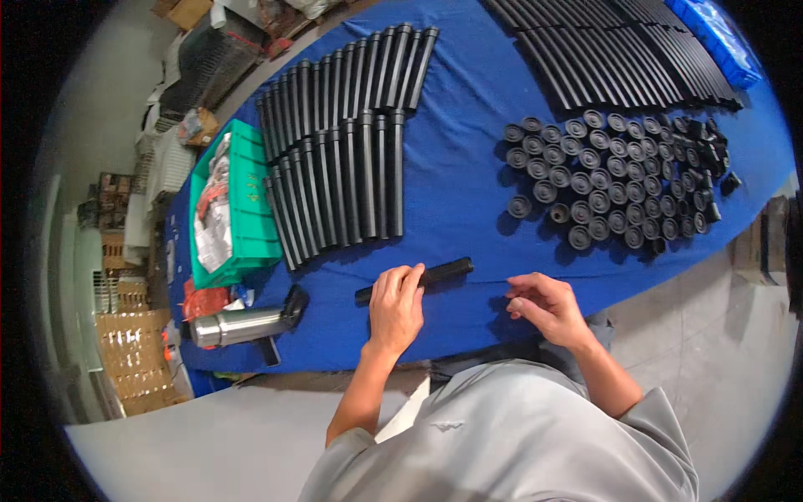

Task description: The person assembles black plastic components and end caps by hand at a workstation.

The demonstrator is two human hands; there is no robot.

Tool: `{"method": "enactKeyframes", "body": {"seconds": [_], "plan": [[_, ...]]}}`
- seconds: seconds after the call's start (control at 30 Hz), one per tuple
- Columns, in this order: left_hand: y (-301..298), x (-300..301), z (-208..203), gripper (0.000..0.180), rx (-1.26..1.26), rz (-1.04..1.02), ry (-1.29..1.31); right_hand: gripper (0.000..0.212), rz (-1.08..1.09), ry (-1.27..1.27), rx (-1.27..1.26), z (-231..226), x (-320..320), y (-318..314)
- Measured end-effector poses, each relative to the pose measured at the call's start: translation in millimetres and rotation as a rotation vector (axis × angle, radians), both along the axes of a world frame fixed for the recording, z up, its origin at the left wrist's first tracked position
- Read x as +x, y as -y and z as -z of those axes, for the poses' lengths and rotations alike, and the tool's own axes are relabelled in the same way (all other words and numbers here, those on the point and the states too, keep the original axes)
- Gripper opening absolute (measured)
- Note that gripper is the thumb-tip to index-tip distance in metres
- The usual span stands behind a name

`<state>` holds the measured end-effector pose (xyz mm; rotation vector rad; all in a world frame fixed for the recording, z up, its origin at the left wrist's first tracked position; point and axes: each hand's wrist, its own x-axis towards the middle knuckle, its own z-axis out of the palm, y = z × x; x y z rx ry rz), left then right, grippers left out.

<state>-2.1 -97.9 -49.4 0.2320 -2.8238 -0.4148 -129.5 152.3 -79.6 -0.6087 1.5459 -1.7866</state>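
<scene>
My left hand (396,308) is closed over a black tube (447,272) near the front of the blue-covered table. The tube lies slantwise, its right end higher in view, and my fingers hide its middle. To the right, apart from the tube, my right hand (548,308) is held over the cloth with fingers loosely bent. A gap shows between its thumb and forefinger, and I see nothing held there. Beyond my hands, two rows of capped black tubes (368,180) lie side by side. At the right stands a cluster of round black caps or fittings (599,180).
A green crate (251,201) with plastic-wrapped pieces stands at the left. Nearer lies a steel flask (242,325) with a black top. More black tubes (602,63) and a blue crate (719,38) occupy the far right of the blue cloth (468,109).
</scene>
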Motion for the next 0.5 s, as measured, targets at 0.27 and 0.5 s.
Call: {"method": "enactKeyframes", "body": {"seconds": [0.27,0.5], "plan": [[-43,-8,-34,0.047,0.268,0.239,0.124,0.057,-0.100,-0.093,0.042,-18,-7,8],[-54,-12,-36,0.045,0.407,0.186,0.124,0.040,-0.081,-0.208,-0.054,-9,-6,4]]}}
